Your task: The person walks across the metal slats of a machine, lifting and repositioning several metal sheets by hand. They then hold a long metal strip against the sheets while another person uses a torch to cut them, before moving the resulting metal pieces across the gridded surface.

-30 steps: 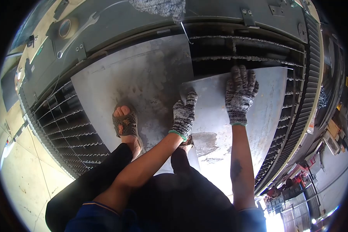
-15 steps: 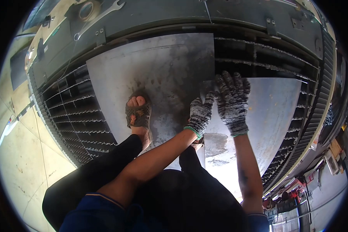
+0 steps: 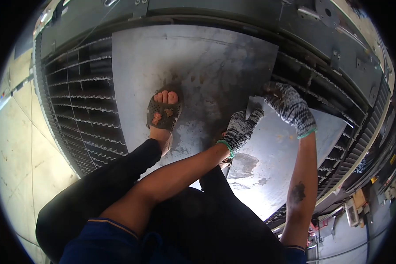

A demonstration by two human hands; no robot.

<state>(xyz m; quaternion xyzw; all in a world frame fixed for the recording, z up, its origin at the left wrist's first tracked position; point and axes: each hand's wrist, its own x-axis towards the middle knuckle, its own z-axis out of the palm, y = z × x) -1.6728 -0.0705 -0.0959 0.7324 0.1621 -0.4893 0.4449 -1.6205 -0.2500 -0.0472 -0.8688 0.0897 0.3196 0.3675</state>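
Note:
My left hand point(image 3: 240, 131), in a black-and-white knitted glove with a green cuff, lies at the left edge of the smaller metal sheet point(image 3: 295, 149). Its thumb and fingers are apart and nothing shows in it. My right hand point(image 3: 290, 105), gloved the same way, is at the top edge of that sheet, near the right edge of the larger sheet point(image 3: 154, 57). Its fingers are bent and point left; dark shadow hides the tips and whatever they touch. The smaller sheet's left edge lies beside or over the larger sheet; which, I cannot tell.
One sandalled foot point(image 3: 165, 110) stands on the larger sheet; the other is mostly hidden behind my left arm. Under the sheets run jagged metal slats point(image 3: 88, 105). A dark machine frame point(image 3: 246, 13) borders the far side. Tools and parts lie at the lower right.
My right hand has gone from flat with stretched fingers to bent fingers at the sheet's top edge, with its wrist farther right. My left hand's thumb has spread apart. The view has shifted.

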